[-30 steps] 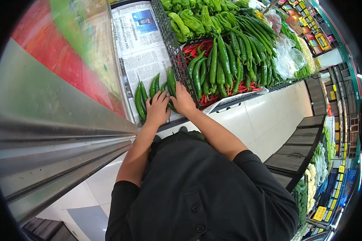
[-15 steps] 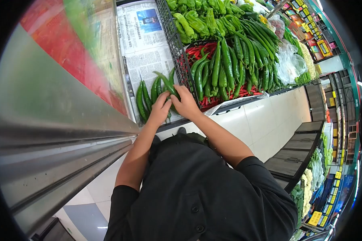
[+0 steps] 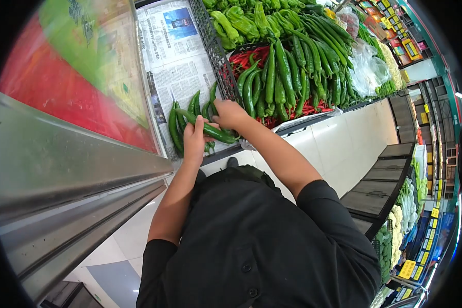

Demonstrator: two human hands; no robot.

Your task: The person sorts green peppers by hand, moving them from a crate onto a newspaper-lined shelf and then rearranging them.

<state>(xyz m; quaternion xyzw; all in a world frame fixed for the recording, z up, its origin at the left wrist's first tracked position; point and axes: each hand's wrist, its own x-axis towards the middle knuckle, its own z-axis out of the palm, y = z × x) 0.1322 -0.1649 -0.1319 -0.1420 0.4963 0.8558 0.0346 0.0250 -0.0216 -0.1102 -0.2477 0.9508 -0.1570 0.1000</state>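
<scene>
A long green chili pepper [image 3: 218, 133] lies slantwise across my left hand [image 3: 194, 143], whose thumb and fingers close around it. Just to the right, my right hand [image 3: 230, 114] is curled, its fingertips against another green chili [image 3: 213, 94] standing up beside the crate wall. Part of that grip is hidden under the knuckles. More green chilies [image 3: 174, 128] rest side by side on newspaper [image 3: 185, 72] to the left of my hands.
A black plastic crate [image 3: 218, 56] borders the newspaper. Right of it lie a heap of green chilies [image 3: 282, 77], red chilies [image 3: 246, 57] and light green peppers [image 3: 241, 23]. A metal-edged panel [image 3: 87, 154] stands close on the left. Plastic bags [image 3: 367, 69] lie farther right.
The chili in my left hand has swung from upright to slanting down rightward. My left hand has shifted left, away from my right hand, which has turned its fingers down toward another chili.
</scene>
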